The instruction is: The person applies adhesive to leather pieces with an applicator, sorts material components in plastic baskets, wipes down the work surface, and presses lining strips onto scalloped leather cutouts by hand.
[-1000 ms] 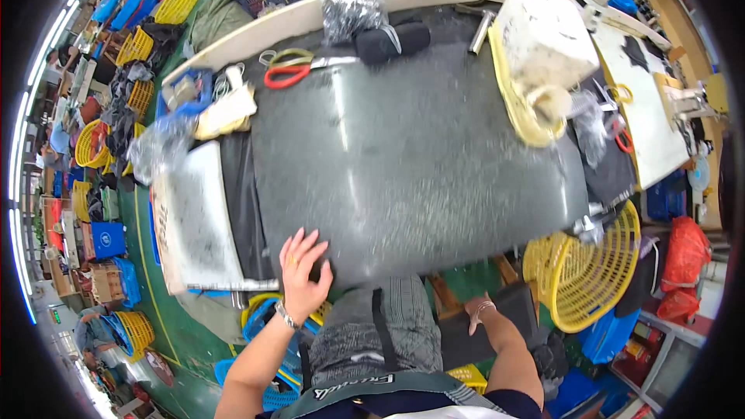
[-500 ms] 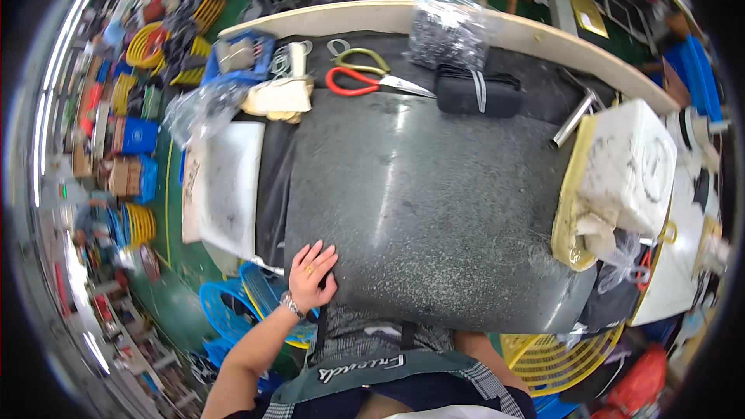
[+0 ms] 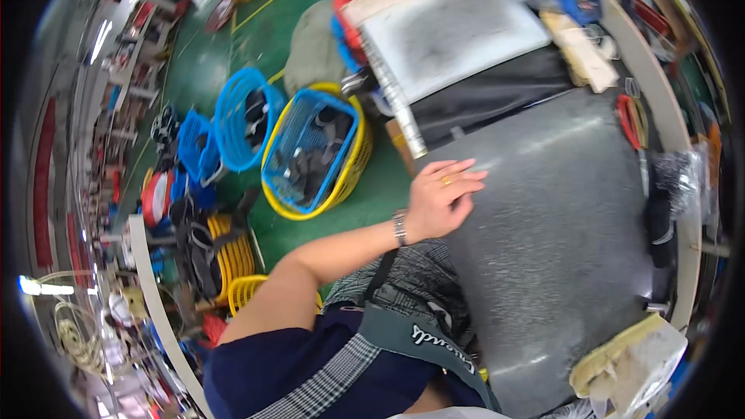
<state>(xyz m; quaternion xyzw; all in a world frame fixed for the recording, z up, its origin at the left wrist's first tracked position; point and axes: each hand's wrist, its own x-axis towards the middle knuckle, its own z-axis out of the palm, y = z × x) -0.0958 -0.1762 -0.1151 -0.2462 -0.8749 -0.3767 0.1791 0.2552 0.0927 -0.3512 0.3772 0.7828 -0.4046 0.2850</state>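
My left hand [image 3: 444, 200] rests at the near left corner of the dark work mat [image 3: 555, 217], its fingers stretched out and nothing in them. It wears a ring and a metal watch band. Just beyond the hand lies black sheet material [image 3: 489, 101] beside a white board [image 3: 458, 39]. Red-handled scissors [image 3: 627, 122] lie at the far edge of the mat, partly blurred. My right hand is out of the picture.
On the floor to the left stand a blue basket inside a yellow one [image 3: 358, 163], holding dark pieces, and another blue basket [image 3: 225, 128]. A whitish block on a yellow base [image 3: 621, 357] sits at the lower right. A pale rim [image 3: 648, 54] borders the table.
The view has swung left, bringing the floor baskets into sight and shifting the table to the right. My left hand stays by the mat's corner, its fingers a little more bent.
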